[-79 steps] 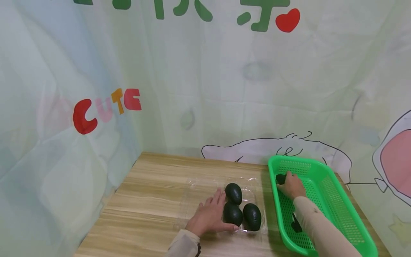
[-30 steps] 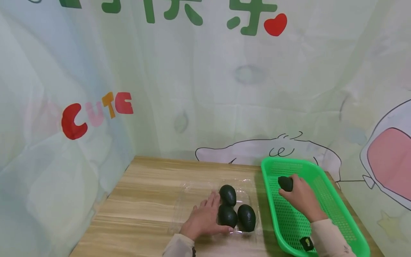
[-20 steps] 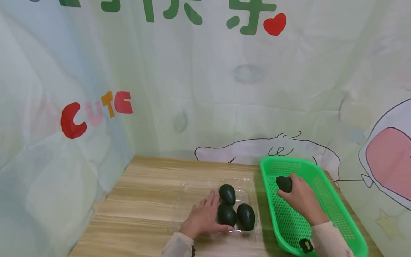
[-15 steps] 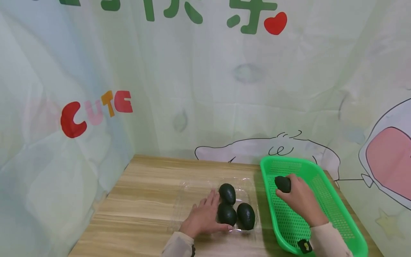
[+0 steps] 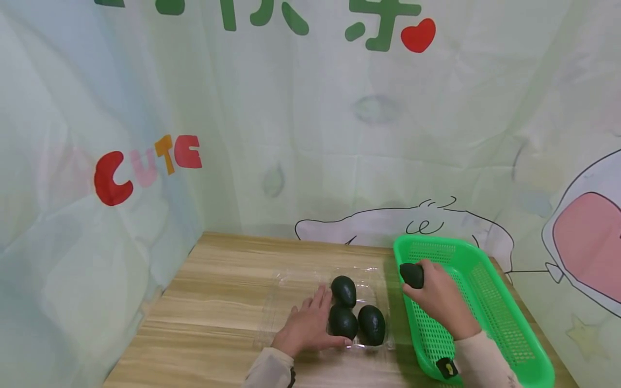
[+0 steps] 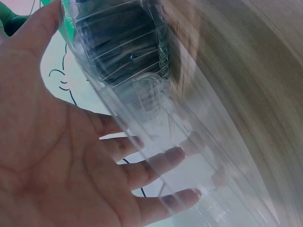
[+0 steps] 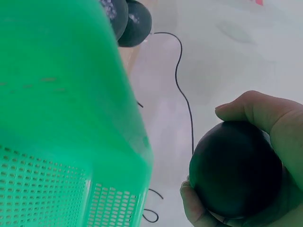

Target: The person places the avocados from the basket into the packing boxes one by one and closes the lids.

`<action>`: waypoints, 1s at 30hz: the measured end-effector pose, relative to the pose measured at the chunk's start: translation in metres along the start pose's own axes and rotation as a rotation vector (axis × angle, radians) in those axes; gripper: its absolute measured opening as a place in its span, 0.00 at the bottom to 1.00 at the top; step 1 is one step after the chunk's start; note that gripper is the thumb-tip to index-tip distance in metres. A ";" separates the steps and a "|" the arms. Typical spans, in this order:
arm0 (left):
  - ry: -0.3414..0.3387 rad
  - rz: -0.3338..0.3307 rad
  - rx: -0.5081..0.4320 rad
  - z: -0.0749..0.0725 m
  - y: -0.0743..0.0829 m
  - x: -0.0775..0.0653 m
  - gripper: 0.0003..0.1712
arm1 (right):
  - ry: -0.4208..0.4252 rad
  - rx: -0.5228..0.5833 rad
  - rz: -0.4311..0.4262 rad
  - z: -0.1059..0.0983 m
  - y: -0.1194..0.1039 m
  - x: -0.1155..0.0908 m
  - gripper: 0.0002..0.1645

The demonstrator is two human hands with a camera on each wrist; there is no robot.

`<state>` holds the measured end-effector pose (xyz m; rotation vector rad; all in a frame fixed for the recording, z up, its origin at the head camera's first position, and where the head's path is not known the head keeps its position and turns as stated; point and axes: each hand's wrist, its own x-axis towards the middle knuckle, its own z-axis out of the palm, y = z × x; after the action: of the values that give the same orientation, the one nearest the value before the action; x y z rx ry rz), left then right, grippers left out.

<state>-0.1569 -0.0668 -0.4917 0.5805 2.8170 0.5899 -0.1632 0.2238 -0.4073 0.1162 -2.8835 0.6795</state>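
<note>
Low over the left rim of the green basket (image 5: 529,318), my right hand (image 5: 440,296) grips a dark avocado (image 5: 412,275). The right wrist view has that avocado (image 7: 234,170) between thumb and curled fingers, beside the basket wall (image 7: 71,109). My left hand (image 5: 310,326) rests on a clear plastic clamshell (image 5: 286,277), its fingers straight. Three avocados sit grouped in the clamshell's right half: one at the back (image 5: 344,291), one at the left front (image 5: 343,323) and one at the right front (image 5: 372,325). The left wrist view shows the fingers (image 6: 161,165) against the clear plastic.
A wooden table (image 5: 204,302) bears the clamshell and basket, with a printed curtain (image 5: 320,161) behind it and another at its left. The basket's walls rise beside the clamshell's right side. A small black device (image 5: 446,367) sits at the right wrist.
My right hand has lifted an avocado from the basket's floor and carried it left to the basket's near-clamshell rim. The left hand stays on the clamshell; the avocados there have not moved.
</note>
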 end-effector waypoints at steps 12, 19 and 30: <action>-0.007 -0.013 0.003 0.000 0.000 -0.001 0.73 | -0.006 0.009 -0.031 0.016 -0.024 0.013 0.32; -0.008 -0.019 0.002 0.001 -0.001 0.000 0.73 | -0.029 0.013 -0.033 0.026 -0.034 0.020 0.34; -0.007 -0.021 -0.007 0.001 -0.001 0.002 0.73 | -0.037 -0.008 -0.054 0.036 -0.044 0.031 0.31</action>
<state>-0.1584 -0.0666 -0.4931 0.5498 2.8093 0.5927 -0.1942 0.1672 -0.4138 0.2063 -2.9060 0.6635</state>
